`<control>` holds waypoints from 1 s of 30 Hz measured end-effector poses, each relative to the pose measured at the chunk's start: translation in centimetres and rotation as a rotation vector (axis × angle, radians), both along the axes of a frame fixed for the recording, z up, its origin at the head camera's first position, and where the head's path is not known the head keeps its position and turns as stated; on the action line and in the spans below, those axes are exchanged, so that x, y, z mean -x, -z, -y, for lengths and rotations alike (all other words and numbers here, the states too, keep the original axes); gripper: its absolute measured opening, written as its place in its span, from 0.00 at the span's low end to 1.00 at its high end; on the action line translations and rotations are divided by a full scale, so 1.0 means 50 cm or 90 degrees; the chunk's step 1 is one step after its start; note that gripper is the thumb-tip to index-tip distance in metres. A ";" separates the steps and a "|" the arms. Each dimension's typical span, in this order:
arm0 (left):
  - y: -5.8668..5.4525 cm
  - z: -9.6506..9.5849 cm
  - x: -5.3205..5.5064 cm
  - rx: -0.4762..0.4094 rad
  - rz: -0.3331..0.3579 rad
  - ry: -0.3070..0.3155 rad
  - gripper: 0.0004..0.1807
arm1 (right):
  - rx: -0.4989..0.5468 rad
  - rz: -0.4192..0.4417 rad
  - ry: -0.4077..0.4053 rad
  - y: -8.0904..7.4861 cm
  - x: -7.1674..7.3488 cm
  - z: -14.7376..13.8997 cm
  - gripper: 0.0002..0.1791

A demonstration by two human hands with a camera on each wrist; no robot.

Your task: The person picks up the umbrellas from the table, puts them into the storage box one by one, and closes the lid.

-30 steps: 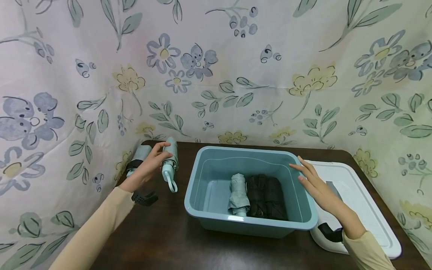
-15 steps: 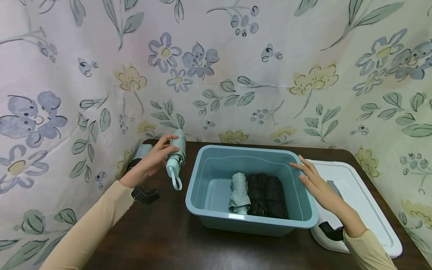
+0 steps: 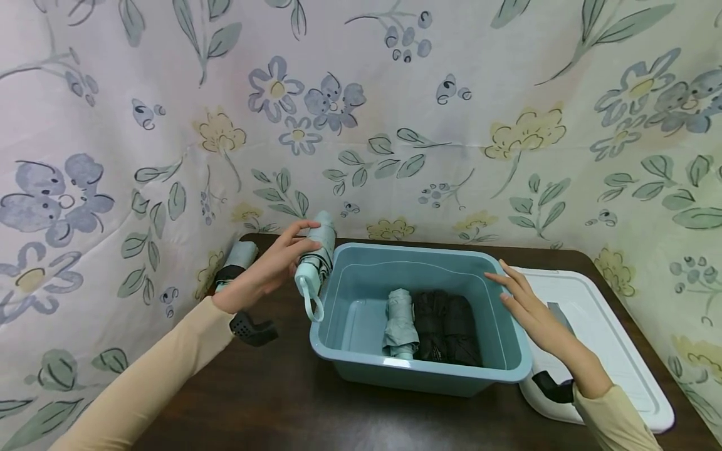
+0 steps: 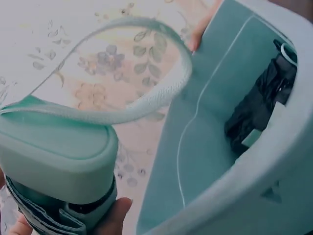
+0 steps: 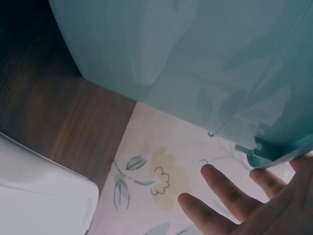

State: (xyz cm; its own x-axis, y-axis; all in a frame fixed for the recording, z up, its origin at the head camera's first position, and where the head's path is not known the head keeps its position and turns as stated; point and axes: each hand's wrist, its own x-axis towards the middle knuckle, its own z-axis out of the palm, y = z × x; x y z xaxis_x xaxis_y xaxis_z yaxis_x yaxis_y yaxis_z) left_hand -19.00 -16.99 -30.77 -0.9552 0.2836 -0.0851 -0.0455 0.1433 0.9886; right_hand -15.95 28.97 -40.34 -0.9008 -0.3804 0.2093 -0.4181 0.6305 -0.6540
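Note:
My left hand (image 3: 276, 266) grips a folded light-green umbrella (image 3: 319, 247) beside the left rim of the blue plastic bin (image 3: 420, 374). The umbrella tilts with its handle toward me, and its wrist strap (image 4: 166, 93) hangs in a loop from the handle end. Inside the bin lie another light-green folded umbrella (image 3: 400, 322) and two black folded umbrellas (image 3: 430, 326), side by side toward the right. My right hand (image 3: 533, 313) rests at the bin's right rim, fingers straight and spread. In the right wrist view its fingers (image 5: 230, 191) show beside the bin's outer wall.
A further grey-green folded umbrella (image 3: 241, 255) with a black band lies at the table's back left, partly behind my left wrist. A white lid (image 3: 609, 338) lies to the right of the bin on the dark wooden table (image 3: 271, 401). Floral cloth (image 3: 395, 188) hangs behind the table.
My left hand has carried the light-green umbrella to the right, from near the umbrella at the back left to the bin's left rim. My right hand has stayed at the right rim.

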 end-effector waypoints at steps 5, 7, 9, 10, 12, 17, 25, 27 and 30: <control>-0.005 -0.023 -0.001 0.008 0.010 0.028 0.28 | 0.000 0.000 0.002 0.001 0.000 0.000 0.24; -0.007 -0.033 -0.002 0.009 0.023 0.039 0.28 | 0.000 0.002 0.002 0.001 -0.002 0.000 0.24; -0.008 -0.042 -0.002 0.019 0.030 0.048 0.28 | -0.001 0.002 0.001 0.002 -0.003 0.000 0.24; -0.008 -0.047 -0.002 0.022 0.034 0.053 0.28 | 0.000 0.002 0.001 0.002 -0.003 0.000 0.24; -0.008 -0.056 -0.002 0.031 0.038 0.063 0.27 | 0.000 0.001 0.000 0.002 -0.003 0.000 0.24; -0.002 -0.079 -0.004 0.053 0.047 0.075 0.25 | -0.001 0.003 0.001 0.001 -0.001 0.000 0.24; 0.009 -0.106 0.002 0.092 0.066 0.109 0.25 | -0.008 0.003 0.005 -0.001 0.001 0.002 0.24; 0.013 -0.112 0.004 0.108 0.075 0.122 0.26 | -0.013 0.002 0.006 -0.002 0.002 0.002 0.23; 0.019 -0.121 0.007 0.122 0.091 0.143 0.27 | -0.021 0.000 0.006 -0.003 0.002 0.002 0.23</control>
State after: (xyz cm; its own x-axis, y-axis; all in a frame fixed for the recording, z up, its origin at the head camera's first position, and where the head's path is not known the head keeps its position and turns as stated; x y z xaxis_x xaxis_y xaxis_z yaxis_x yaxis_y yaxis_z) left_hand -19.35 -10.93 -31.70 -0.8449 0.4525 -0.2855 -0.1274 0.3481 0.9288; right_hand -16.03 28.87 -40.18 -0.9044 -0.3785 0.1969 -0.4122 0.6562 -0.6321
